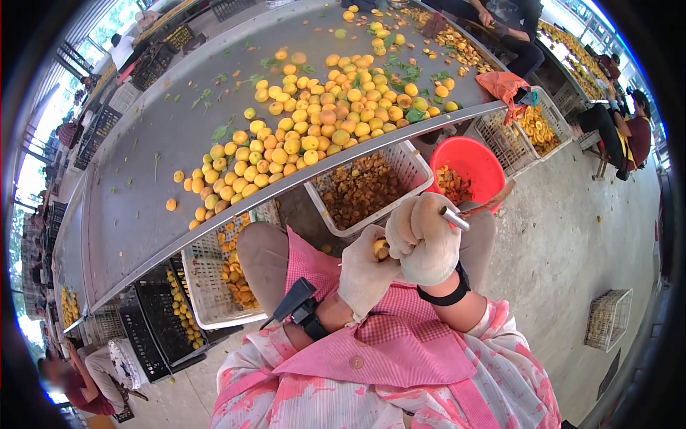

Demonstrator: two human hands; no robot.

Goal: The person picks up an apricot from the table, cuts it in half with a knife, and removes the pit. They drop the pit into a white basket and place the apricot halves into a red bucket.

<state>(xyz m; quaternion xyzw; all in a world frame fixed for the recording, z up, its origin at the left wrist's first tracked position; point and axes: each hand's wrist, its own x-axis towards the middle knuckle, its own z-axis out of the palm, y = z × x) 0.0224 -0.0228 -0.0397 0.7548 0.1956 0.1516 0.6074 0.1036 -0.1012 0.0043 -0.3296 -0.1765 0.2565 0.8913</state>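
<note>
My left hand (pixel 363 270), in a whitish work glove, is closed round an apricot (pixel 381 249), only part of which shows between the fingers. Beside it and close against it, my right hand (pixel 423 247), gloved too, grips a short metal rod-like tool (pixel 455 219) whose end sticks out past the thumb side. A brown cord or strip trails off to the right near this tool. Both hands are over my lap, above the pink checked apron (pixel 400 322). Where the tool meets the fruit, if it does, is hidden by my fingers.
A metal table (pixel 136 193) ahead bears a heap of apricots (pixel 307 136) and scattered leaves. Under its edge stand a white crate (pixel 421 161) of brownish scraps, a red bucket (pixel 486 161) and a crate (pixel 196 286) of split fruit. Other people sit around.
</note>
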